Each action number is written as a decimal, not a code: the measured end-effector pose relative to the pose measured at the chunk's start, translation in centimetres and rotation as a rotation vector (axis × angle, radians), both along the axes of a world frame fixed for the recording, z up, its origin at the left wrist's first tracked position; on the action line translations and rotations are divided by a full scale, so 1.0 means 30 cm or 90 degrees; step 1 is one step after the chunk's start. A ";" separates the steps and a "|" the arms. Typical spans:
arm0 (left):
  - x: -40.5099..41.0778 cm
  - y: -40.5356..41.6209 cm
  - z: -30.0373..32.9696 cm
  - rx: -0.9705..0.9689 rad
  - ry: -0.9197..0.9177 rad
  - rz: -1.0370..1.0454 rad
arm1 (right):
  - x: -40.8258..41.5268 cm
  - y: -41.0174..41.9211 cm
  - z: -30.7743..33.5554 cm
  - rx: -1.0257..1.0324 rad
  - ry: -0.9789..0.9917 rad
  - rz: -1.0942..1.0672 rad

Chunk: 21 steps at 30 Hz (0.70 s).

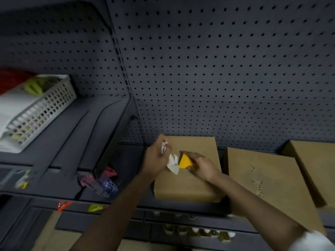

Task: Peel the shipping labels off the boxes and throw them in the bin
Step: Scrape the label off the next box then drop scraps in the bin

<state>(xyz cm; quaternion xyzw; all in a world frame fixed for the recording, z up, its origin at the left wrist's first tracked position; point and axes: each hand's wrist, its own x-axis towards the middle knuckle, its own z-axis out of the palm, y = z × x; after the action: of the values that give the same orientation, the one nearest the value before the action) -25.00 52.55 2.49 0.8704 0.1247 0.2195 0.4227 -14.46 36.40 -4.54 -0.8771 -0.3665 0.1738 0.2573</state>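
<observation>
Label (173, 164) print blurred, partly hidden in left hand (155, 156)

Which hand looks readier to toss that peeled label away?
Left, probably. The left hand already pinches the white label, lifted above the box. The right hand is busy gripping the yellow scraper. No bin is visible.

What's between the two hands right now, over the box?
In the head view, peeled white label scraps in the left hand meet the yellow scraper held by the right hand.
</observation>
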 end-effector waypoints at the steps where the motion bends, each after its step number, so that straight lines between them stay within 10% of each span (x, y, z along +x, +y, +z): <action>1: -0.014 -0.011 0.010 0.015 -0.010 -0.009 | -0.004 -0.015 0.015 0.010 -0.001 -0.006; 21: 0.387 -0.733 0.190 0.103 -0.065 -0.223 | 0.111 -0.834 0.263 0.063 -0.119 -0.359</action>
<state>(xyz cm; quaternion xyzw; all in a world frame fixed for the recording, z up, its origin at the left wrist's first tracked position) -13.38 30.55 8.18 0.8977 -0.0681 0.1958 0.3887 -11.12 11.39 3.37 -0.9429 -0.1382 -0.0039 0.3029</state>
